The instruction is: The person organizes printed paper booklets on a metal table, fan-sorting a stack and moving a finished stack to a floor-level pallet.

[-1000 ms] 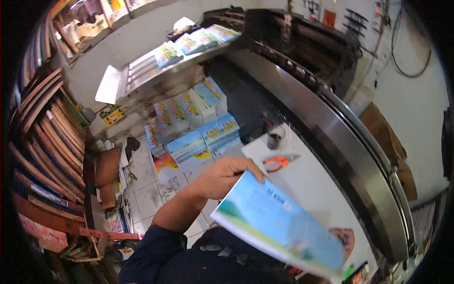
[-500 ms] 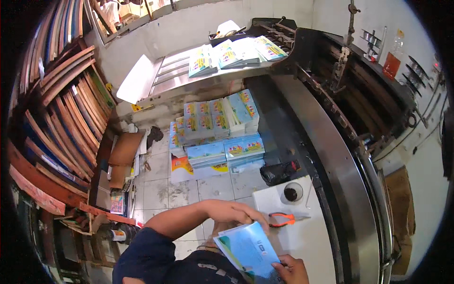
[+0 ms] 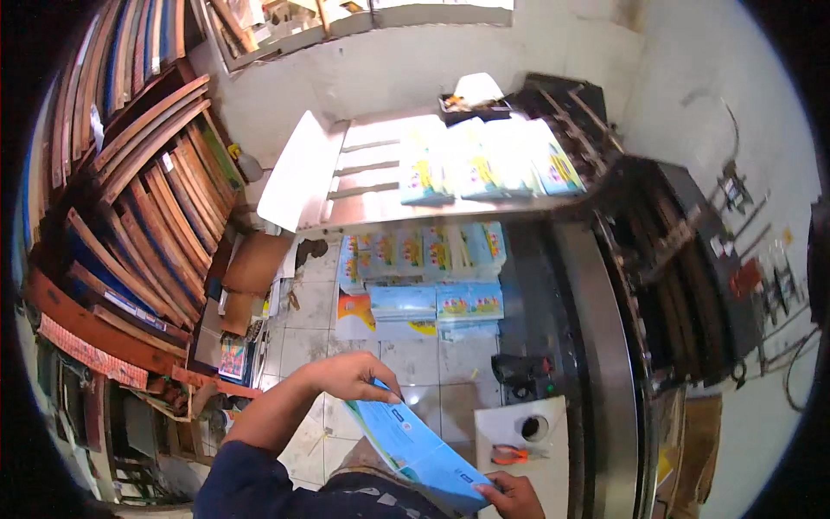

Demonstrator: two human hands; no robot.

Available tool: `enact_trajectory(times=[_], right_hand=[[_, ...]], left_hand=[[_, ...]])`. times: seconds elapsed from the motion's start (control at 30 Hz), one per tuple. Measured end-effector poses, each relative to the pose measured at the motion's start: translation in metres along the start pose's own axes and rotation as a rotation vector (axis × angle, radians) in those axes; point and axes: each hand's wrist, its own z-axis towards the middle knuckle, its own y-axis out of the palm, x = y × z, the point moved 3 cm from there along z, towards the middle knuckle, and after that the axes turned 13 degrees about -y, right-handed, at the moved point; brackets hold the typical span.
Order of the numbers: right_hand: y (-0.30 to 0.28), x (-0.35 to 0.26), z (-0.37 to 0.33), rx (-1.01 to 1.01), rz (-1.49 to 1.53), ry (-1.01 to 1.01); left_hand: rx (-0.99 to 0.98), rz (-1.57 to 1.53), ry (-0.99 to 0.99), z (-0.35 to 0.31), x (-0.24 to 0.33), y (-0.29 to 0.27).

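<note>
Low in front of my body I hold a blue printed leaflet (image 3: pixel 422 443) with a green and white edge. It spans slantwise from upper left to lower right and shows two panels; whether it is one sheet or several cannot be made out. My left hand (image 3: pixel 359 378) is closed on its upper-left end, thumb on the face and fingers mostly behind. The lower-right corner is pinched by my right hand (image 3: pixel 516 496), near the bottom edge of the view. Right of the leaflet, orange-handled pliers (image 3: pixel 510 454) lie on a white board (image 3: pixel 491 424) beside a round container with a dark inside (image 3: pixel 533 427).
Piled leaflets (image 3: pixel 402 300) stand on the tiled floor ahead. More stacks (image 3: pixel 480 164) rest on a metal machine table (image 3: pixel 367 210) above them. A dark machine (image 3: pixel 674 251) lines the right side. Wooden frames (image 3: pixel 164 216) fill shelves at left. A black plastic bag (image 3: pixel 519 370) lies near the board.
My left hand has moved left and slightly up with its end of the leaflet, which now stretches longer between both hands. My right hand has shifted slightly left. The view has tilted and shifted.
</note>
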Motion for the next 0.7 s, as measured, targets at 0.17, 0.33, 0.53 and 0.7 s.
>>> enact_trajectory(times=[0.17,0.33,0.53,0.7], right_hand=[[0.025,-0.028,0.111,0.327,0.570,0.165],[0.061,-0.077,0.185,0.359,0.858,0.178],[0.039,-0.068,0.239,0.366,0.744,0.180],[-0.037,-0.110,0.257,0.915,0.584,-0.210]], left_hand=[[0.129,-0.129,0.013,-0.060,-0.062,-0.080],[0.305,-0.512,-0.237,-0.101,-0.126,-0.121],[0.948,-0.302,-0.130,-0.082,-0.157,-0.164],[0.981,-0.296,-0.155,0.008,-0.132,-0.218]])
